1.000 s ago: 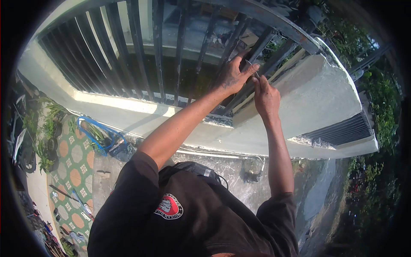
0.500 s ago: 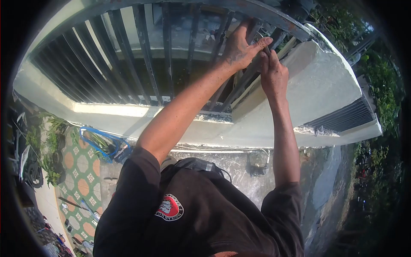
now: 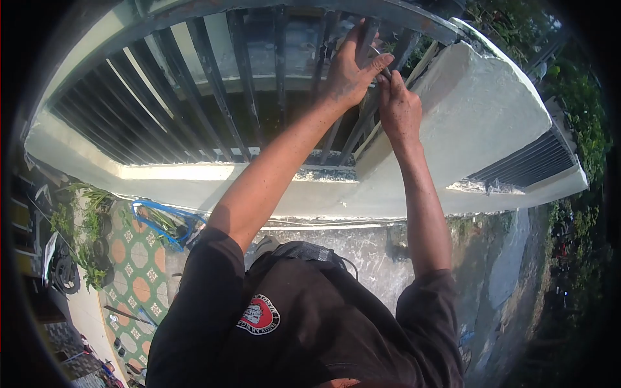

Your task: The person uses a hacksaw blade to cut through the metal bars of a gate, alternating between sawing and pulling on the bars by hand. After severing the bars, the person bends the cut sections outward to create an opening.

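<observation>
Dark metal bars (image 3: 220,84) stand in a pale wall opening beneath a curved top rail (image 3: 259,8). My left hand (image 3: 349,72) is wrapped round one bar near the right end of the railing, its thumb stretched toward my other hand. Just right of it, my right hand (image 3: 399,107) is closed in a pinch on a small thin metal piece (image 3: 384,72), which lies between the two hands against the bars. What that piece is cannot be made out.
A pale masonry block (image 3: 479,103) rises right of the hands. Below it runs a ledge (image 3: 310,200). A blue hose-like loop (image 3: 171,220) and plants (image 3: 90,220) lie at the lower left, beside patterned tiles (image 3: 132,258). Foliage is at the far right.
Both hands have shifted slightly left and up in the view, still at the bars. The railing and wall have also shifted in the picture.
</observation>
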{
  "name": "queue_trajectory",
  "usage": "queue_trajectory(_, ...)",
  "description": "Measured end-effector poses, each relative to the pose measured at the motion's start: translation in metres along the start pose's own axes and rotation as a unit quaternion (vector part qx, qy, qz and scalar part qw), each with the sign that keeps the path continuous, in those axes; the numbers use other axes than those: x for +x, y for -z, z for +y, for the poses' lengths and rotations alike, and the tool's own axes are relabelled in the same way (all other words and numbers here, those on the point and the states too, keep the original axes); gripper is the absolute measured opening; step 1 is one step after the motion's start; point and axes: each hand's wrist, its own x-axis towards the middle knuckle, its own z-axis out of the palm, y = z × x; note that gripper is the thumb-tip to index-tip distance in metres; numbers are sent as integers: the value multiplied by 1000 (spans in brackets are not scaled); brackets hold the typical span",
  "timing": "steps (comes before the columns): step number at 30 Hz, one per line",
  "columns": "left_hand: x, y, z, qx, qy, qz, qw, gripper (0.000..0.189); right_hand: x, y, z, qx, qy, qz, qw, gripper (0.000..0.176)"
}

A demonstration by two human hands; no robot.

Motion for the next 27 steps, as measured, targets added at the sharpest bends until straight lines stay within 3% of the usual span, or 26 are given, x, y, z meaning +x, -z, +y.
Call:
queue_trajectory(6,16,5,11,20,11,-3,1000,65,12,13,-12,-24,27,-2,999,29)
queue_trajectory(10,24,3,19,17,13,5,1000,65,24,9,-20,1,46,55,997,28)
queue_trajectory(14,15,4,14,25,-17,12,999,65,5,10,-20,-45,-8,11,999,20)
queue_trajectory(16,17,7,15,42,1,4,999,65,3,12,-25,67,48,102,991,22)
queue_trajectory(17,18,8,15,27,-1,4,1000,64,4,14,-25,67,50,102,991,22)
queue_trajectory(19,21,8,20,10,-2,1,1000,63,6,20,-20,76,57,66,993,38)
queue_trajectory(21,22,5,20,-20,15,-16,1000,72,7,20,-19,74,56,58,994,40)
queue_trajectory(23,20,2,19,-20,11,-9,1000,68,5,20,-20,75,55,48,995,42)
queue_trajectory(25,14,-2,18,-16,8,-2,1000,64,1,20,-24,120,-16,-2,993,43)
queue_trajectory(27,-9,-6,21,81,-8,94,992,62,-11,15,-32,166,-37,-19,985,43)
